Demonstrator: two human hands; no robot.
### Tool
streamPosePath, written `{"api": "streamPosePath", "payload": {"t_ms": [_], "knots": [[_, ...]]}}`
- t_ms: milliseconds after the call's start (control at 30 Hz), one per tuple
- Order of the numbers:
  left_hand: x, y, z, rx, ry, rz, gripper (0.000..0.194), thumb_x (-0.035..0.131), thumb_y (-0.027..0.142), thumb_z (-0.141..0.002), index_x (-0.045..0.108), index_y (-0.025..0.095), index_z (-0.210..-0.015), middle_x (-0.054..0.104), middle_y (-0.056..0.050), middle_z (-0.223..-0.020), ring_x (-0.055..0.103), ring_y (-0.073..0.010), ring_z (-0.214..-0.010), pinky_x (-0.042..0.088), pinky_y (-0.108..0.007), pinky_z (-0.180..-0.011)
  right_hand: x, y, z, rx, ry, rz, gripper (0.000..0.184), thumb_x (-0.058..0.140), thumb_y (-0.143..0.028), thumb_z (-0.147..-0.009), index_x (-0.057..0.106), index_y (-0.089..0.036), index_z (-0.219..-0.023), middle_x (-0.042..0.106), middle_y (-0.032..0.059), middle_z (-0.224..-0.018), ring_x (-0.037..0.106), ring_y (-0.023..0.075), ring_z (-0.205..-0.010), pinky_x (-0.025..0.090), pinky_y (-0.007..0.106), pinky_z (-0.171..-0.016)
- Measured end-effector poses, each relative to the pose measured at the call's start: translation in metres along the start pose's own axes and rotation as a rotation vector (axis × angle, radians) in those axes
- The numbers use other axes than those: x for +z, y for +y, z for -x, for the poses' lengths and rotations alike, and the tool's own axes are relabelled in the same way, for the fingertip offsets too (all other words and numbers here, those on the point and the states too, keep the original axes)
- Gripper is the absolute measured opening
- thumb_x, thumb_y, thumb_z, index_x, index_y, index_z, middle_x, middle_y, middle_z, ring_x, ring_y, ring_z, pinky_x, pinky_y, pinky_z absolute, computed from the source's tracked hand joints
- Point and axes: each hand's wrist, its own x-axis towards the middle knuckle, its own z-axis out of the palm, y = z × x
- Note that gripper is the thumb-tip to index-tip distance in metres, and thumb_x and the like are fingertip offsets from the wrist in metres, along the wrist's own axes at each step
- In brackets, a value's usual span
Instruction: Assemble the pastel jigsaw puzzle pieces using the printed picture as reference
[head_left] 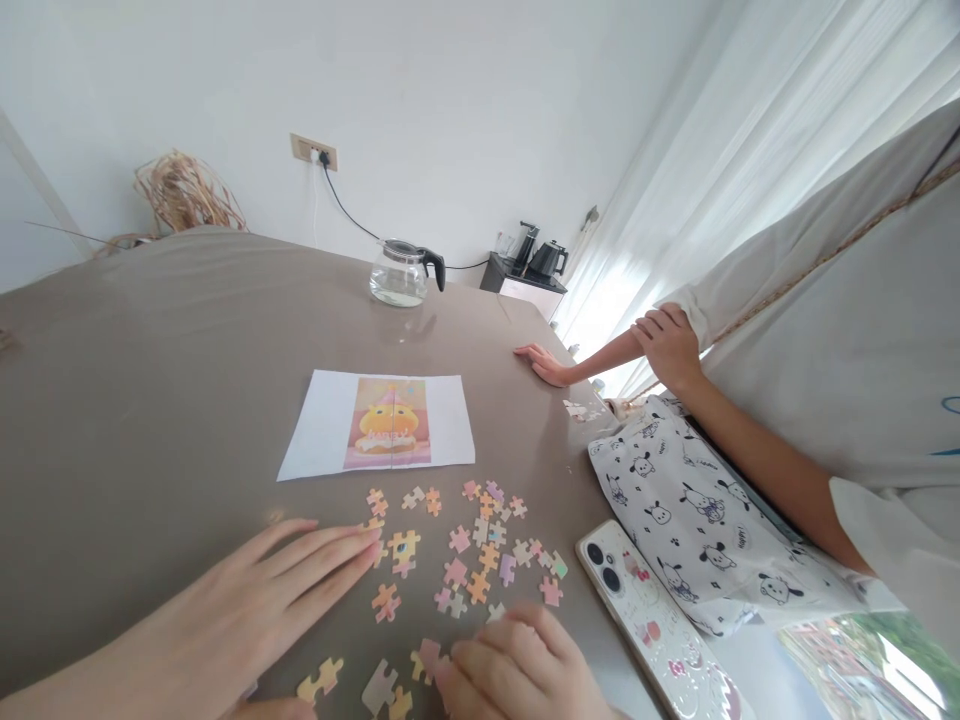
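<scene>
My left hand (277, 590) lies flat with its fingers stretched out, its fingertips touching small puzzle pieces beside a joined yellow cluster (405, 547). Low in the view, my right hand (517, 665) is curled, its fingers closed on a pink puzzle piece (429, 655); the fingertips are partly hidden. Loose pastel pieces lie between and beyond the hands, among them a pink one (551, 591) and a purple one (508, 569). Near my left wrist is a yellow joined pair (321, 680). Behind the pieces, a creased paper sheet (319, 425) carries a printed picture of a yellow cake-like figure.
A glass pot (398, 275) with clear liquid stands farther back on the brown table (187, 380). A phone (660, 625) and a white dog-print bag (675, 500) lie along the right edge. Another person's hand (546, 364) rests on the table; more pieces (583, 411) lie near it.
</scene>
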Motion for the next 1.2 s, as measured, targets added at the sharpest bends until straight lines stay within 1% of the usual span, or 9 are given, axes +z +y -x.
{"api": "streamPosePath", "payload": {"t_ms": [67,100,200,300,500,667,867,1067,1200], "knots": [[-0.002,-0.005,0.001,0.032,-0.079,-0.037,0.091,0.037,0.083,-0.085,0.021,0.026,-0.154,0.038,-0.003,-0.155,0.045,-0.0285,-0.133,0.019,-0.037,-0.118,0.014,0.009,-0.012,0.075,0.059,-0.046,0.012,0.056,-0.015,-0.094,0.068,-0.015,-0.091,0.068,0.0032,-0.077,0.058,0.0161,-0.068,0.045,0.031,-0.064],[-0.003,-0.007,-0.001,0.026,-0.061,-0.047,0.092,0.042,0.083,-0.083,0.022,0.027,-0.154,0.041,-0.002,-0.153,0.047,-0.0286,-0.131,0.018,-0.037,-0.117,0.018,0.013,-0.019,0.102,0.006,-0.074,0.012,0.055,-0.016,-0.094,0.067,-0.014,-0.094,0.068,0.0041,-0.078,0.057,0.0170,-0.069,0.043,0.031,-0.063],[-0.007,-0.010,-0.010,0.045,0.042,-0.061,0.091,0.044,0.086,-0.080,0.036,0.027,-0.148,0.050,-0.001,-0.146,0.051,-0.0289,-0.123,0.022,-0.038,-0.113,0.025,0.024,-0.038,0.178,-0.195,-0.080,0.007,0.060,-0.020,-0.092,0.065,-0.015,-0.094,0.065,0.0043,-0.081,0.055,0.0190,-0.072,0.041,0.032,-0.065],[-0.008,-0.008,-0.022,0.063,0.084,-0.075,0.088,0.044,0.088,-0.077,0.051,0.024,-0.137,0.056,-0.004,-0.138,0.052,-0.0301,-0.119,0.028,-0.041,-0.108,0.033,0.030,-0.048,0.172,-0.297,-0.036,0.011,0.069,-0.027,-0.089,0.063,-0.017,-0.090,0.062,0.0032,-0.082,0.053,0.0201,-0.076,0.040,0.033,-0.068],[-0.010,-0.003,-0.027,0.081,0.132,-0.039,0.080,0.047,0.085,-0.079,0.061,0.021,-0.124,0.065,-0.005,-0.118,0.057,-0.0272,-0.104,0.031,-0.040,-0.104,0.049,0.033,-0.047,0.072,-0.245,0.033,0.015,0.067,-0.024,-0.090,0.059,-0.016,-0.079,0.055,0.0009,-0.072,0.048,0.0182,-0.070,0.033,0.031,-0.063],[-0.013,0.000,-0.029,0.098,0.152,-0.071,0.081,0.044,0.086,-0.080,0.063,0.018,-0.121,0.066,-0.006,-0.114,0.058,-0.0267,-0.100,0.033,-0.040,-0.101,0.050,0.035,-0.046,-0.024,-0.188,0.039,0.017,0.057,-0.018,-0.094,0.059,-0.015,-0.077,0.051,0.0011,-0.070,0.044,0.0180,-0.067,0.030,0.032,-0.061],[-0.016,0.003,-0.034,0.145,0.229,-0.153,0.085,0.036,0.086,-0.083,0.062,0.016,-0.123,0.069,-0.005,-0.116,0.060,-0.0258,-0.103,0.032,-0.036,-0.101,0.051,0.036,-0.044,-0.045,-0.154,0.000,0.018,0.053,-0.014,-0.094,0.061,-0.014,-0.077,0.052,0.0017,-0.071,0.042,0.0181,-0.066,0.030,0.032,-0.060],[-0.007,-0.004,-0.030,0.128,0.072,-0.061,0.086,0.044,0.082,-0.083,0.047,0.020,-0.142,0.060,-0.003,-0.136,0.055,-0.0258,-0.119,0.027,-0.039,-0.111,0.049,0.039,-0.043,-0.026,-0.172,-0.010,0.016,0.054,-0.017,-0.095,0.061,-0.014,-0.081,0.052,0.0016,-0.071,0.044,0.0178,-0.068,0.031,0.032,-0.062],[-0.003,-0.004,-0.028,0.123,0.064,-0.060,0.088,0.043,0.083,-0.083,0.046,0.018,-0.143,0.058,-0.006,-0.137,0.052,-0.0272,-0.122,0.023,-0.040,-0.113,0.045,0.040,-0.043,-0.111,-0.077,-0.026,0.018,0.053,-0.008,-0.091,0.064,-0.012,-0.077,0.052,0.0019,-0.068,0.041,0.0165,-0.063,0.029,0.032,-0.059]]}}
